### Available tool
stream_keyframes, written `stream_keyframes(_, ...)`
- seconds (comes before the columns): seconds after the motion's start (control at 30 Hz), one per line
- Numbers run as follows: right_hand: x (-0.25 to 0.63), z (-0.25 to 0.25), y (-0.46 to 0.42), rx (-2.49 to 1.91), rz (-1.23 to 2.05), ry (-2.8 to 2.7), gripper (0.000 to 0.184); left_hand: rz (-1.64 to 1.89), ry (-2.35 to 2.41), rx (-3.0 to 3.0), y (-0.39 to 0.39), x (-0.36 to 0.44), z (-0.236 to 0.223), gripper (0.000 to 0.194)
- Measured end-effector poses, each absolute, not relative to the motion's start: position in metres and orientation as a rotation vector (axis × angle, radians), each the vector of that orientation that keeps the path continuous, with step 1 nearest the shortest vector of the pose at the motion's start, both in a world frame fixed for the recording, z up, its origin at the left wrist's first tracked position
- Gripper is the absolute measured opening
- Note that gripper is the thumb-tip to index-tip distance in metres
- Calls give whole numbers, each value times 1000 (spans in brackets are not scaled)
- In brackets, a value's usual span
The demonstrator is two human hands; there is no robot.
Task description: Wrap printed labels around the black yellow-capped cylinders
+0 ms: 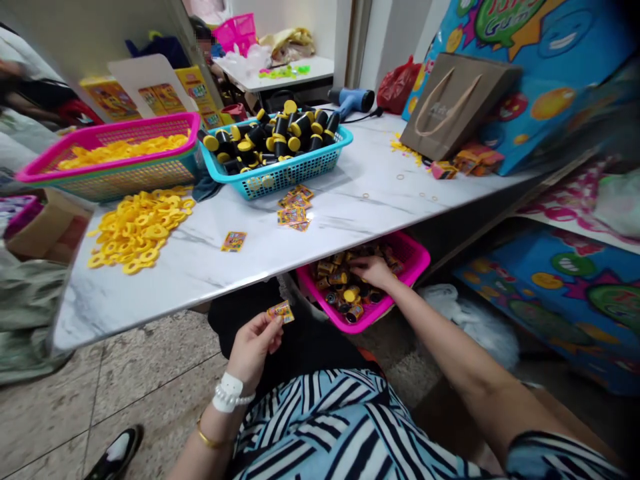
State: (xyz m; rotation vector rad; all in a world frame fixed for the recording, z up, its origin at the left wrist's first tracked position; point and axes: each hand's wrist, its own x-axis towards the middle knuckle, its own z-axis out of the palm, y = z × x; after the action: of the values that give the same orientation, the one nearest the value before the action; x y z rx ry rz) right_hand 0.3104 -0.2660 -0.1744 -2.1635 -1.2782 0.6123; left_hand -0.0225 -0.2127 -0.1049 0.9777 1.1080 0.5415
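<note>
Orange-and-yellow printed paper, a small label (281,311), is pinched between the thumb and fingers of your left hand (256,340), just below the table edge at the lower centre of the frame. Your right hand (373,272) reaches into the pink basket (356,325) right of centre, among wrapped black-and-yellow bottles (351,293); you cannot tell whether its fingers grasp one. On the marble-patterned table (345,217), loose labels (293,216) lie in front of the blue basket (280,179), which holds unwrapped bottles (273,137) near the upper centre. Yellow plastic rings (140,227) sit heaped at the left.
</note>
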Motion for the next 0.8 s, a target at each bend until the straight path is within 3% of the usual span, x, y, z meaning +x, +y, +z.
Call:
stream_keyframes(0.3, 298, -162, -284, -2311, 414, -1297, 38, 566, 1099, 916, -208, -19, -93, 46)
stream_keyframes(0.5, 281, -156, -310, -2345, 628, -1529, 26, 564, 1110, 831, -205, -23, -103, 48)
stream_keyframes(0.57, 274, -158, -309, -2368, 661, -1505, 29, 548, 1097, 815, -206, -20, -105, 47)
stream_keyframes(0.7, 277, -151, -300, -2306, 704, -1325, 19, 518, 1081, 815, -210, -19, -103, 45)
stream_keyframes(0.8, 276, -136, -297, -2115, 832, -1145, 30, 531, 1098, 846, -211, -24, -100, 44)
